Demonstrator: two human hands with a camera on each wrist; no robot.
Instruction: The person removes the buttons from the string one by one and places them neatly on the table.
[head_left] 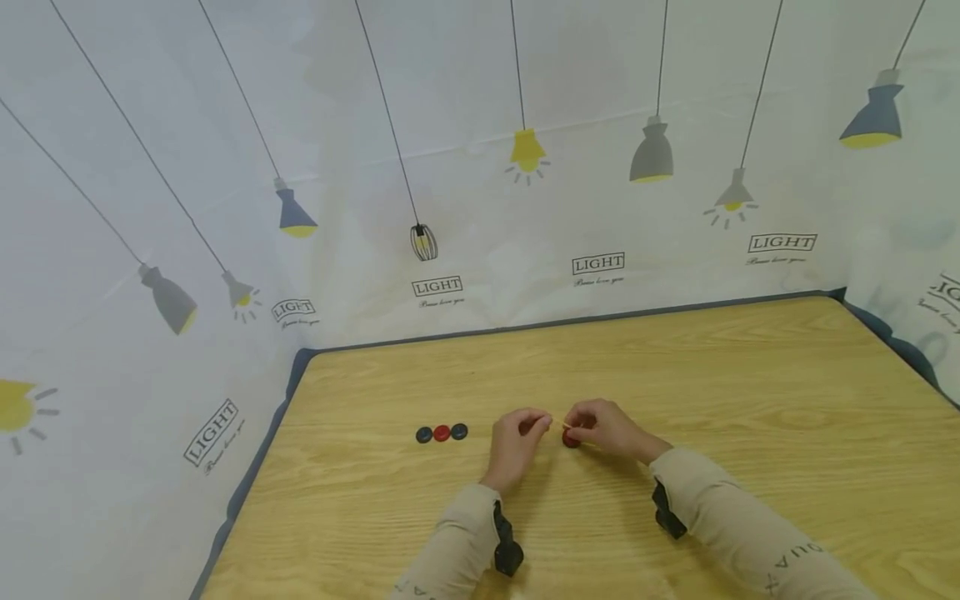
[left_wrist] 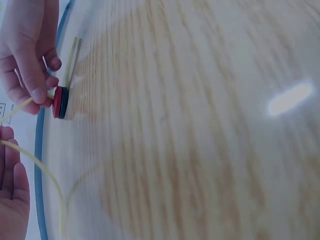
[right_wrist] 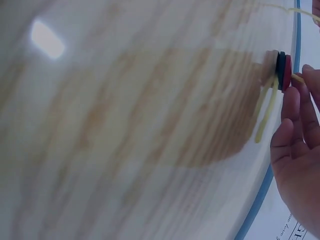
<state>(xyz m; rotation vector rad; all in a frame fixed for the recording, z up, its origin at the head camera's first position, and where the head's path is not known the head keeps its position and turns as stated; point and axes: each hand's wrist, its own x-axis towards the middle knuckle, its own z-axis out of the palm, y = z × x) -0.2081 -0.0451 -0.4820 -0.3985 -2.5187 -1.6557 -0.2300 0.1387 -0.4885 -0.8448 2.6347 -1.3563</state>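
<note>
A thin yellow cord (left_wrist: 56, 182) runs between the two hands. My left hand (head_left: 513, 446) pinches it between thumb and fingers, and a length of it droops below in the left wrist view. With its fingertips my right hand (head_left: 611, 429) pinches the cord close beside a red disc (right_wrist: 287, 72). That disc lies flat against a dark disc (right_wrist: 281, 70), forming a small stack on the table. Two strands of cord (right_wrist: 264, 110) stick out on the stack's other side. In the head view the right fingers partly cover the stack.
Left of the hands, a dark disc (head_left: 424, 435), a red disc (head_left: 442, 432) and another dark disc (head_left: 459, 432) lie in a row. The wooden table (head_left: 675, 358) meets a printed wall sheet (head_left: 487, 208) at its back edge.
</note>
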